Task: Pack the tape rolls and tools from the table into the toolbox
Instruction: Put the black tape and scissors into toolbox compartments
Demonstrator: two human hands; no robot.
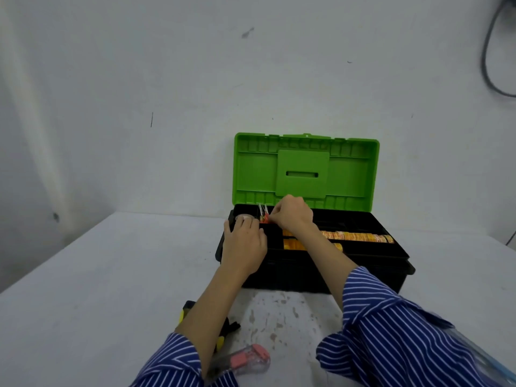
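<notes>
The toolbox (pixel 312 263) is standing open on the table (pixel 111 275), yellow tape rolls (pixel 354 236) lying in its tray. The left hand (pixel 244 247) is resting, fingers curled, over a clear roll (pixel 243 217) at the tray's left end, though actual grip is unclear. The right hand (pixel 293 215) is pinching what may be small red-handled tools (pixel 264 215).

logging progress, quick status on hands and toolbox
Left hand on clear tape roll in toolbox tray. Right hand pinching small red-tipped tools. Tape dispenser remains on table.

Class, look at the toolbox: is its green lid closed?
No: the green lid stands upright, open, behind the black toolbox tray.
</notes>
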